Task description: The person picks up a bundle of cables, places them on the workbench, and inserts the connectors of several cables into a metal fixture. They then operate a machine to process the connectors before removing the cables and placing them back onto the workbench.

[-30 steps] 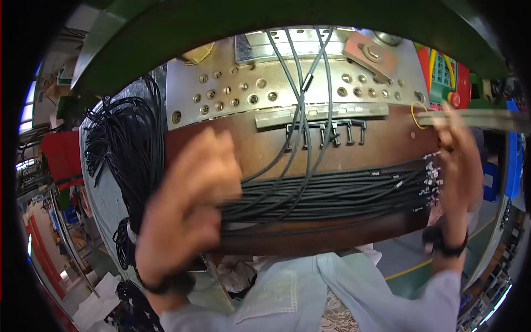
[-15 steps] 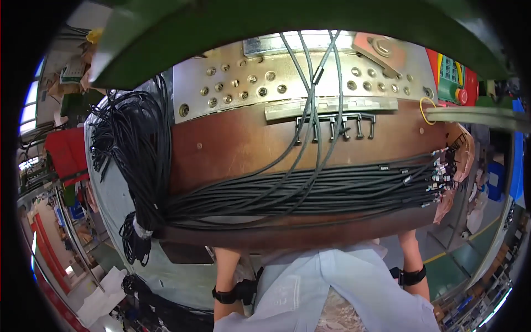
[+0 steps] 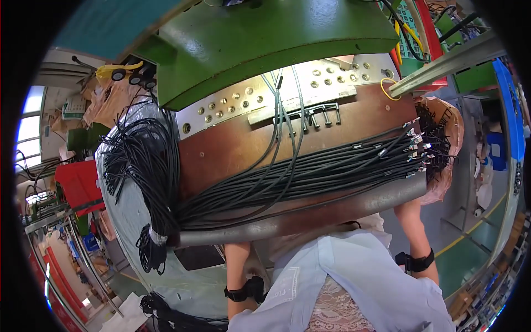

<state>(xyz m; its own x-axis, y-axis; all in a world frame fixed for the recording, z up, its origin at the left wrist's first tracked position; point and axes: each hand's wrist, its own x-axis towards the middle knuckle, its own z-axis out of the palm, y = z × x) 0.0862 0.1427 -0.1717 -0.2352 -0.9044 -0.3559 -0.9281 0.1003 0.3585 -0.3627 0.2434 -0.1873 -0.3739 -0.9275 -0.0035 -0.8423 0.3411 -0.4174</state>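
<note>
My left forearm [image 3: 237,267] and right forearm [image 3: 414,229], each with a black wrist strap, reach under the front edge of a brown work board [image 3: 221,149]. Both hands are hidden beneath that edge, so their fingers and anything they hold cannot be seen. Across the board lies a bundle of long black cables [image 3: 310,180]. Small metal connectors [image 3: 416,145] tip its right ends. On the left the cables join a thick looped bunch [image 3: 145,149], tied with a pale band [image 3: 158,238]. A few strands run up toward the machine.
A green machine body [image 3: 282,41] overhangs a drilled metal plate [image 3: 232,104]. Black hook-like pegs [image 3: 315,118] stick out below a metal bar [image 3: 310,105]. A grey metal arm [image 3: 442,65] with a yellow ring [image 3: 389,89] juts in from the right. More black cables [image 3: 174,315] lie low on the left.
The view has shifted and tilted, showing more of the green machine above and the board's front edge. Both forearms still reach under the board; the cables lie as before.
</note>
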